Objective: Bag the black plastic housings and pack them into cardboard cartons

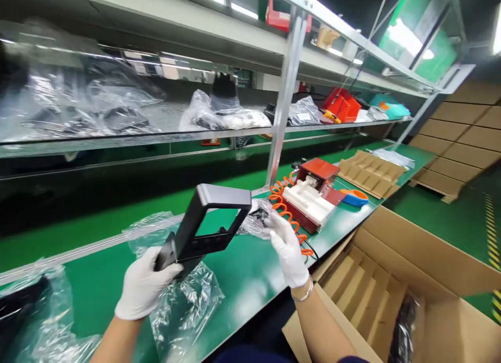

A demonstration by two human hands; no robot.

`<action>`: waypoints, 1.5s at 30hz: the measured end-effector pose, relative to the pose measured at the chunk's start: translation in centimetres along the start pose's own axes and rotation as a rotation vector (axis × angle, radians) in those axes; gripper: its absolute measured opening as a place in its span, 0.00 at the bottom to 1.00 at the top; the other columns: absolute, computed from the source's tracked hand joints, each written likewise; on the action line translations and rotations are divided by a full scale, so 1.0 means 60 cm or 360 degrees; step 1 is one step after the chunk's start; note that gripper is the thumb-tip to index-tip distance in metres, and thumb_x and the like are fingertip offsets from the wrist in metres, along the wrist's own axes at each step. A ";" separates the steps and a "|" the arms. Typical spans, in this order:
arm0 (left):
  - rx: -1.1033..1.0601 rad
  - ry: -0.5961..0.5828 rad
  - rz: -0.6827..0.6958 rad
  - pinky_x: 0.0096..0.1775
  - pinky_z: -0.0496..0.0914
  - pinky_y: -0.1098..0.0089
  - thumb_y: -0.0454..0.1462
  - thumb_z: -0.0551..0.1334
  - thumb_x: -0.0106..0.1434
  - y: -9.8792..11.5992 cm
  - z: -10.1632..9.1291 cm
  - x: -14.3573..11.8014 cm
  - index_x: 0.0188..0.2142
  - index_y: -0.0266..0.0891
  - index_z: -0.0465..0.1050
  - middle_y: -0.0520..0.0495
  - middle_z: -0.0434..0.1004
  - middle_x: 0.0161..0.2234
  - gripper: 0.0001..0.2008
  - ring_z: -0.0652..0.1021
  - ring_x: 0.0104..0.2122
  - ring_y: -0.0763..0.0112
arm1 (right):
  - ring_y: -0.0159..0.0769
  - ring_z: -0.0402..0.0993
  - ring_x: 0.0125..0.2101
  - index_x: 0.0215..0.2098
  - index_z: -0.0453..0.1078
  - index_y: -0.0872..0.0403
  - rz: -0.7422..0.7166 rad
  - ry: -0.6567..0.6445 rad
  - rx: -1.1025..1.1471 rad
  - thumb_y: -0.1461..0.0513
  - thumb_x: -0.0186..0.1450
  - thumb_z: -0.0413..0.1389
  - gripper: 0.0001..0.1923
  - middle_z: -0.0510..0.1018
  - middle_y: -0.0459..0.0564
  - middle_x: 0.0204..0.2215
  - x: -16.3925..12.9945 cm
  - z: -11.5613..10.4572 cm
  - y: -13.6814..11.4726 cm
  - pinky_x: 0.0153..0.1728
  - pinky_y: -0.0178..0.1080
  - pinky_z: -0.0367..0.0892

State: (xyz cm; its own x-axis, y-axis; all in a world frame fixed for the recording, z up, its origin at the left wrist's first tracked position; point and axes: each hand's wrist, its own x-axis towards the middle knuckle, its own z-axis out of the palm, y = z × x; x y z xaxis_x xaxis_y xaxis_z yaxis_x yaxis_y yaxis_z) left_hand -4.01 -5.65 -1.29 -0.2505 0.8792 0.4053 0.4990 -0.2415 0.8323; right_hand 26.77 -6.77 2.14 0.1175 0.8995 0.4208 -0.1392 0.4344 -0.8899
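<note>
My left hand (146,279), in a white glove, grips a dark grey plastic housing (188,225) by its lower end. The housing is tilted, and its upper part frames a rectangular opening. My right hand (285,243), also gloved, is raised with fingers stretched out and slightly blurred. Its fingertips are beside a clear plastic bag (254,219) with small black parts inside; whether they touch it I cannot tell. Under the housing lies a crumpled clear bag (188,305) on the green bench (238,279).
A red and white fixture (313,196) with a coiled orange hose (285,212) stands right of my right hand. An open carton (422,253) with dividers is at the bench's front edge. Bagged parts (97,99) fill the shelf above. A black part in plastic (27,311) lies far left.
</note>
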 end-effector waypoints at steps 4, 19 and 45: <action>0.0505 -0.0208 0.0238 0.20 0.59 0.64 0.62 0.65 0.44 0.049 0.002 -0.004 0.19 0.48 0.68 0.51 0.70 0.15 0.23 0.70 0.15 0.59 | 0.44 0.68 0.60 0.61 0.65 0.48 -0.0295 0.0070 -0.0220 0.58 0.62 0.61 0.29 0.70 0.54 0.62 0.017 -0.016 -0.029 0.61 0.51 0.66; 0.0234 0.0372 -0.0209 0.41 0.75 0.44 0.60 0.59 0.58 -0.010 -0.045 -0.013 0.45 0.48 0.78 0.41 0.80 0.37 0.26 0.81 0.37 0.44 | 0.37 0.72 0.30 0.31 0.65 0.50 0.0011 0.0870 -0.0249 0.57 0.56 0.58 0.08 0.74 0.45 0.28 0.052 -0.140 0.024 0.41 0.47 0.72; 0.0142 -0.0235 -0.0567 0.44 0.77 0.50 0.62 0.47 0.65 -0.085 -0.032 0.042 0.63 0.35 0.62 0.35 0.78 0.51 0.40 0.81 0.45 0.50 | 0.22 0.43 0.15 0.49 0.74 0.51 0.0607 0.0089 0.0313 0.62 0.59 0.61 0.18 0.54 0.35 0.17 -0.032 -0.153 -0.001 0.16 0.27 0.55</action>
State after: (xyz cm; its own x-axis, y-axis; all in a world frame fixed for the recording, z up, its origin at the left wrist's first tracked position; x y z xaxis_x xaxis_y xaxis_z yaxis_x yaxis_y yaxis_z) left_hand -8.78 -3.01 -3.79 -0.3023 0.9526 0.0331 0.4741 0.1202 0.8722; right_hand 35.57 -8.93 -0.21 0.0736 0.9959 0.0531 -0.3670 0.0766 -0.9270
